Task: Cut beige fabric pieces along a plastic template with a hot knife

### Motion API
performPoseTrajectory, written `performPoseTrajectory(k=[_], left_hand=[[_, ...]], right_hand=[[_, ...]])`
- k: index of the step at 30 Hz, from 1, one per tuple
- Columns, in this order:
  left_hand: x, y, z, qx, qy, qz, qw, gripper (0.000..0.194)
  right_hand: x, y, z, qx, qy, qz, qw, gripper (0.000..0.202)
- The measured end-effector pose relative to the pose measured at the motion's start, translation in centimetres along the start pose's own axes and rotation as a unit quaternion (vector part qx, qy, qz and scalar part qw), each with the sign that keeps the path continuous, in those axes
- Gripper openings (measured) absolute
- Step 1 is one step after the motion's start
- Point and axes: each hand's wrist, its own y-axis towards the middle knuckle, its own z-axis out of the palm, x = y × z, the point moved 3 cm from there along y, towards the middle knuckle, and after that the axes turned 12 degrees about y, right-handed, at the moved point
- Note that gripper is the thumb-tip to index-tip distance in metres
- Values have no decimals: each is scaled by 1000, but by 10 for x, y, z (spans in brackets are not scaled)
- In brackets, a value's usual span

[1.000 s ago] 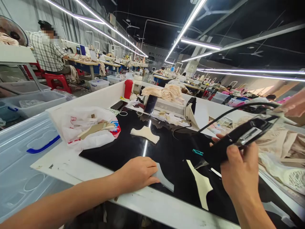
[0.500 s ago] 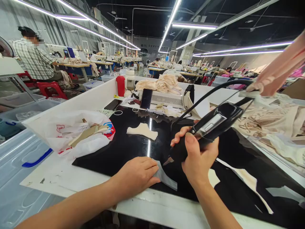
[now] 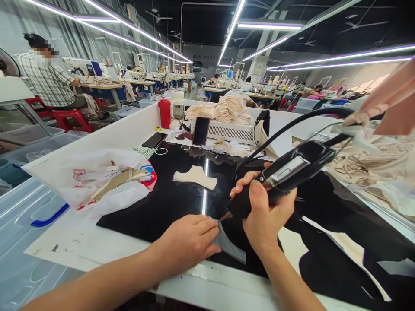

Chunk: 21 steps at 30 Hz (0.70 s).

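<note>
My right hand (image 3: 266, 211) is wrapped round a black handheld tool (image 3: 292, 166) with a silver switch plate and a cable. The tool's pointed metal tip is at the edge of a grey translucent piece (image 3: 230, 247) lying on the black board (image 3: 155, 211). On the left end of that piece lies my left hand (image 3: 189, 239), fingers together, pressing it down. A cream cut piece (image 3: 195, 177) lies farther back on the board. Beside my right forearm is another cream piece (image 3: 292, 248), and a long curved one (image 3: 350, 250) lies farther right.
A plastic bag (image 3: 110, 203) with scraps stands at the left. Behind the board are a red cup (image 3: 164, 113), a phone (image 3: 201, 131) and a white vented box (image 3: 230, 131) topped with fabric. Heaped fabric strips (image 3: 382, 160) fill the right side. A person (image 3: 48, 82) sits at the far left.
My right hand has brought the tool's tip left and slightly up, from beside the grey piece to its edge. My left hand stays on the piece. The view has shifted slightly.
</note>
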Motion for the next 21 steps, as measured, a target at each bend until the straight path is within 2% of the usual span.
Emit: performPoseTrajectory(k=[15, 21], left_hand=[[0, -3, 3, 13, 3, 0, 1000, 34], [0, -1, 2, -16, 22, 14, 1000, 35]], right_hand=[[1, 0, 2, -9, -25, -1, 1000, 26], [-1, 1, 6, -4, 17, 11, 1000, 33]])
